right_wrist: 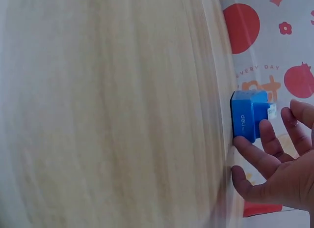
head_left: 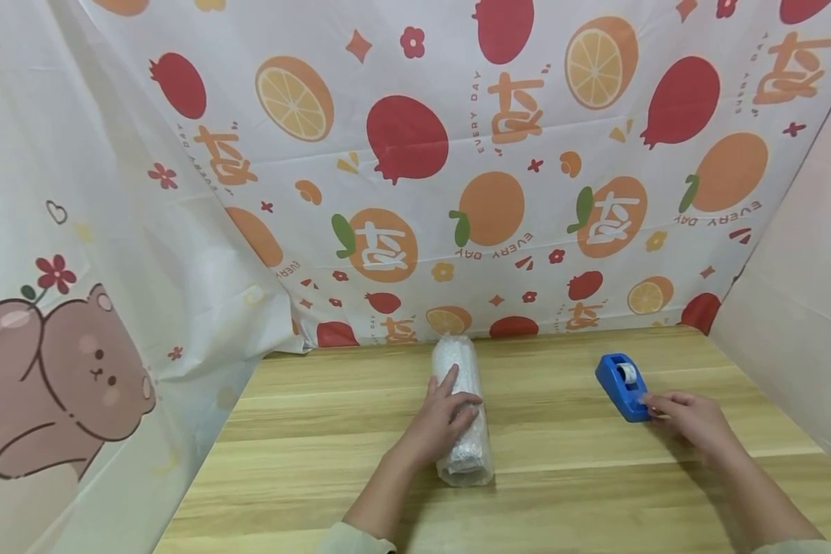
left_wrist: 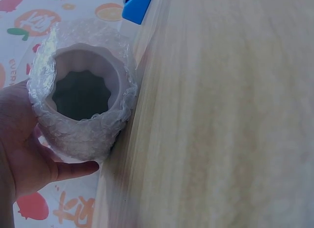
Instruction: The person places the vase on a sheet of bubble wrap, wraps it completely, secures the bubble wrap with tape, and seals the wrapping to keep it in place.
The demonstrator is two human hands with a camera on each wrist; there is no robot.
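A cylindrical vase with a scalloped opening, wrapped in bubble wrap, lies lengthwise on the table. My left hand grips it from above and the left side, fingers spread over the wrap. In the left wrist view the vase's open end shows, and the hand is against its side. Right of it stands a blue tape dispenser with a roll of clear tape. At its near end, my right hand pinches the tape's end between thumb and index finger; the other fingers lie close to the dispenser.
The light wood-grain table runs back to a fruit-printed cloth. A cloth with a bear print hangs along the left, and a pale cloth borders the right.
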